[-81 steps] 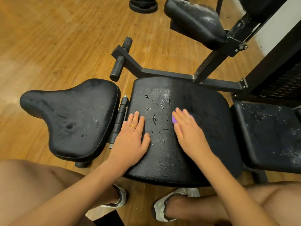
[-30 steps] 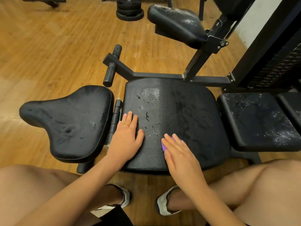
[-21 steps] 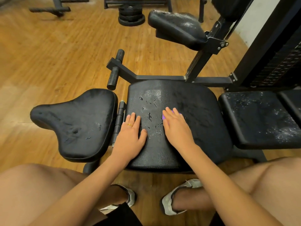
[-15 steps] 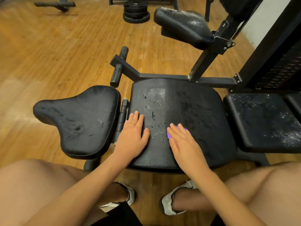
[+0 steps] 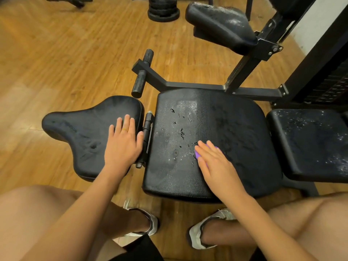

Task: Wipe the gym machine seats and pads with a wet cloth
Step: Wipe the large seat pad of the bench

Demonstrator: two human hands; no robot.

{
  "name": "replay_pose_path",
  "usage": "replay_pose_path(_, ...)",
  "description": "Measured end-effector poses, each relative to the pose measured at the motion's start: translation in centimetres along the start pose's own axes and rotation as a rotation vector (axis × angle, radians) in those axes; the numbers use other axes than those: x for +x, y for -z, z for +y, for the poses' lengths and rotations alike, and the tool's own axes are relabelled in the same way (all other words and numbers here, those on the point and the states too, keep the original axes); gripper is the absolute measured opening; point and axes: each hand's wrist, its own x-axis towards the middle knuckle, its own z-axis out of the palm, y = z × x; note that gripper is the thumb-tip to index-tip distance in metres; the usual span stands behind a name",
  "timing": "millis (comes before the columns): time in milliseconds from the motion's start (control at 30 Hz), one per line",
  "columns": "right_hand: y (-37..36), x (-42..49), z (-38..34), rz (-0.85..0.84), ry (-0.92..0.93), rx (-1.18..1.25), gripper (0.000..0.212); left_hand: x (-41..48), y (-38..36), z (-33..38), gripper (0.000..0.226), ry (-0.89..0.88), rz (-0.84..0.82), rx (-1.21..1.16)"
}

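A wide black cracked pad (image 5: 226, 129) fills the middle of the view. My right hand (image 5: 216, 166) lies flat on it with straight fingers, pressing down a purple cloth (image 5: 197, 153) that shows only at the fingertips. Left of it, across a metal hinge (image 5: 146, 129), sits a black saddle-shaped seat (image 5: 79, 132). My left hand (image 5: 122, 144) rests flat on that seat's right part, fingers straight. Another black pad (image 5: 310, 144), speckled white, lies at the right.
A raised black pad (image 5: 218, 25) on a steel arm stands at the back. A black frame bar with roller grips (image 5: 141, 76) runs behind the middle pad. Weight plates (image 5: 162, 8) sit on the wooden floor. My knees and shoes are below the pads.
My left hand has moved left from the middle pad onto the saddle-shaped seat. My right hand with the cloth has kept sliding back and forth on the middle pad.
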Motion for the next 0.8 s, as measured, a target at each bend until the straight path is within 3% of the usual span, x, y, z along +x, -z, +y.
replay_pose_path(100,-0.2,1.3,-0.2,0.000,-0.042,-0.022,0.039,0.4,0.7,-0.1,0.057,-0.008,-0.039,-0.023)
replay_pose_path(300,0.2,-4.7,-1.4,-0.022,0.017,-0.057,0.042,1.5,1.7,-2.9,0.059,-0.149,-0.083,-0.007)
replay_pose_path(400,0.1,-5.0,-1.2,-0.045,0.015,-0.048,0.046,1.3,1.2,-3.4,0.058,-0.119,-0.045,-0.035)
replay_pose_path(533,-0.1,-0.5,-0.3,-0.055,0.004,-0.047,0.052,1.3,1.0,-3.1,0.059,-0.074,-0.030,-0.060)
replay_pose_path(800,1.0,9.5,0.7,0.006,-0.079,-0.079,0.039,1.2,1.3,-2.7,0.069,-0.036,-0.024,-0.079)
